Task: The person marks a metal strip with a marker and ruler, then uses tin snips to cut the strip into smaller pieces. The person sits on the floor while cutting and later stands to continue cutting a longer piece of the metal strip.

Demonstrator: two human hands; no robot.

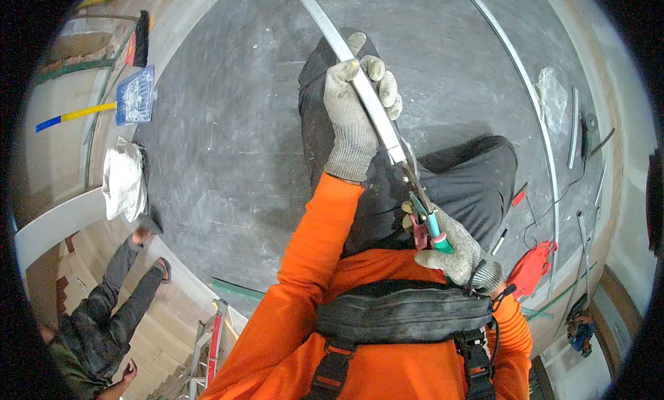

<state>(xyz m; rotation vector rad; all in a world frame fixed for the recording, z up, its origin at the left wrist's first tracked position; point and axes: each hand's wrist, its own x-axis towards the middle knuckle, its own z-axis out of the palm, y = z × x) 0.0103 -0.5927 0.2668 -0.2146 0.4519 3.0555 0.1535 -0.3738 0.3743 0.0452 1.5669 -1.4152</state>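
Note:
A grey work glove covers my left hand (pixel 344 104), whose fingers are wrapped round a long, light-coloured metal channel (pixel 319 18). The channel slants from the top of the view down to my lap, where its near end lies above my dark trousers. My right hand (pixel 458 246), also gloved, grips a pair of tin snips (pixel 430 221) with green and red handles. The snips' jaws are at the near end of the channel; whether they bite into the metal I cannot tell. Part of the far fingers of my right hand is hidden behind the handles.
Another long metal channel (pixel 520 75) lies on the grey floor (pixel 221 123) to the right. Near it are clear plastic (pixel 553 99), a red cloth-like item (pixel 531 267) and a red-handled tool (pixel 519 196). Leftward are a blue dustpan (pixel 135 96), white sack (pixel 124 179), ladder (pixel 216 338) and another person (pixel 97 331).

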